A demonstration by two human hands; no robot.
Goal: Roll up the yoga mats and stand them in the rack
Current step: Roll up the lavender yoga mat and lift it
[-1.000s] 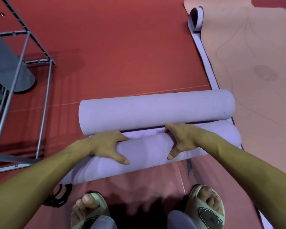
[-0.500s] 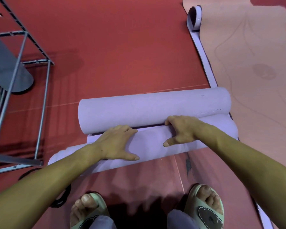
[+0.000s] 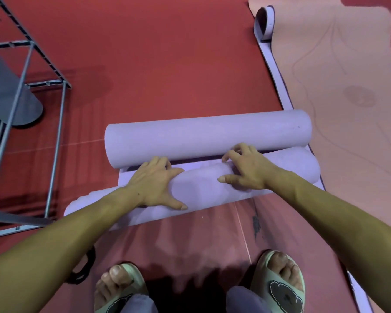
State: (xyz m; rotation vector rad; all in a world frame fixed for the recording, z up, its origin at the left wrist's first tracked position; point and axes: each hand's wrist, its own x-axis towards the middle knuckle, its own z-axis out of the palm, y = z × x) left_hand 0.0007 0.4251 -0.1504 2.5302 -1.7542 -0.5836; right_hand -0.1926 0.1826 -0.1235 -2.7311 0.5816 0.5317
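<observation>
A lavender yoga mat lies on the red floor with both ends rolled. The far roll (image 3: 208, 136) rests crosswise. The near roll (image 3: 201, 190) lies just behind it, with a thin flat strip (image 3: 127, 175) of mat showing between them at the left. My left hand (image 3: 156, 184) lies spread on top of the near roll, thumb stretched back. My right hand (image 3: 244, 168) presses on the same roll farther right, its fingers arched over the top toward the gap. The grey metal rack (image 3: 54, 132) stands at the left.
A grey rolled mat (image 3: 11, 93) stands inside the rack. A peach mat (image 3: 348, 109) lies flat at the right over a lavender one whose edge (image 3: 278, 77) and curled end (image 3: 264, 23) show. A black strap (image 3: 86, 267) lies by my sandalled feet (image 3: 278, 279).
Both hands slid forward over the near roll, which turned toward the far roll. The flat gap between the two rolls has narrowed to a thin strip.
</observation>
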